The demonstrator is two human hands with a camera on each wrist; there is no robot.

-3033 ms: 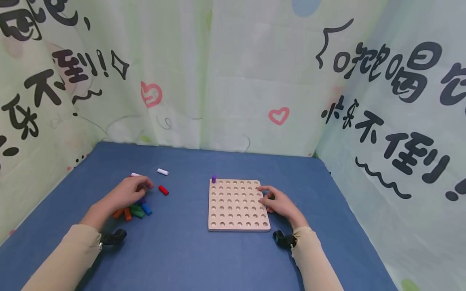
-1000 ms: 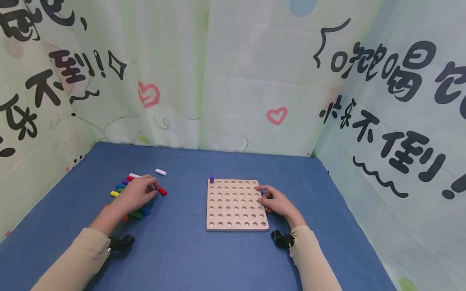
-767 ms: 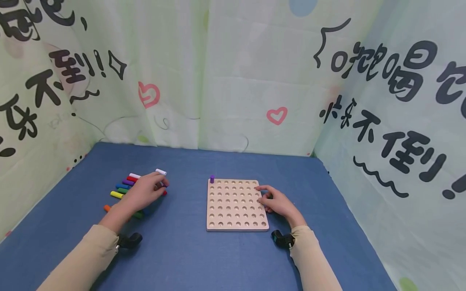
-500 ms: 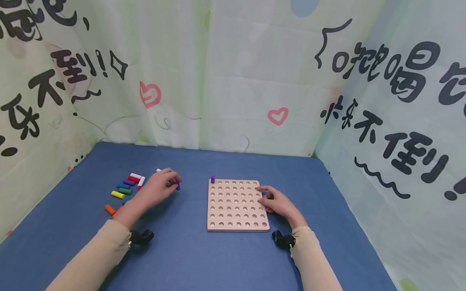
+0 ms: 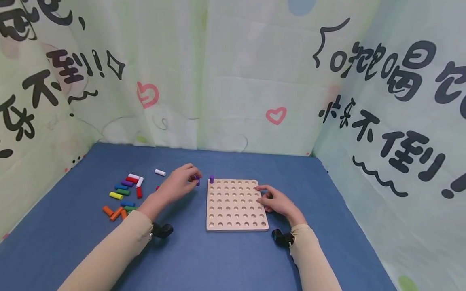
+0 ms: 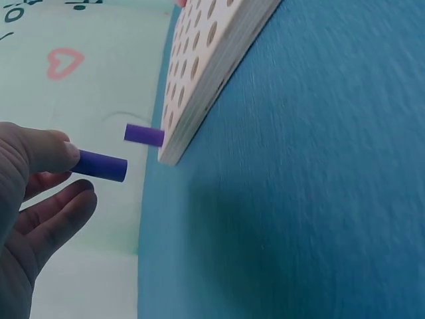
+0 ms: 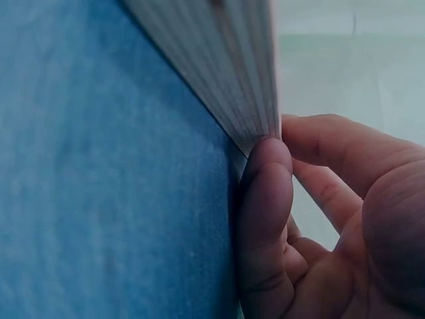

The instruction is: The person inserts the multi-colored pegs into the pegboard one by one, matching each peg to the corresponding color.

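My left hand point(image 5: 178, 182) holds a purple peg point(image 6: 103, 166) between thumb and fingers, just left of the wooden pegboard point(image 5: 215, 208). The peg's free end sticks out past the thumb in the left wrist view. Another purple peg point(image 5: 212, 178) stands upright in the board's far left corner hole; the other holes in view are bare. At the right side of the board, my right hand point(image 5: 278, 203) grips its edge point(image 7: 219, 66). One finger point(image 7: 265, 179) lies against the side face, and another digit reaches onto the top.
On the blue table point(image 5: 233, 262), left of my left hand, lie several loose pegs: yellow point(image 5: 116, 195), orange point(image 5: 108, 210), red point(image 5: 139, 192), green and blue among them. A white peg point(image 5: 160, 172) lies farther back. Printed curtains point(image 5: 236, 89) stand behind the table and at both sides.
My left hand has come away from the loose pegs with a purple peg and moved right, close to the board's far left corner. The right hand keeps its place.
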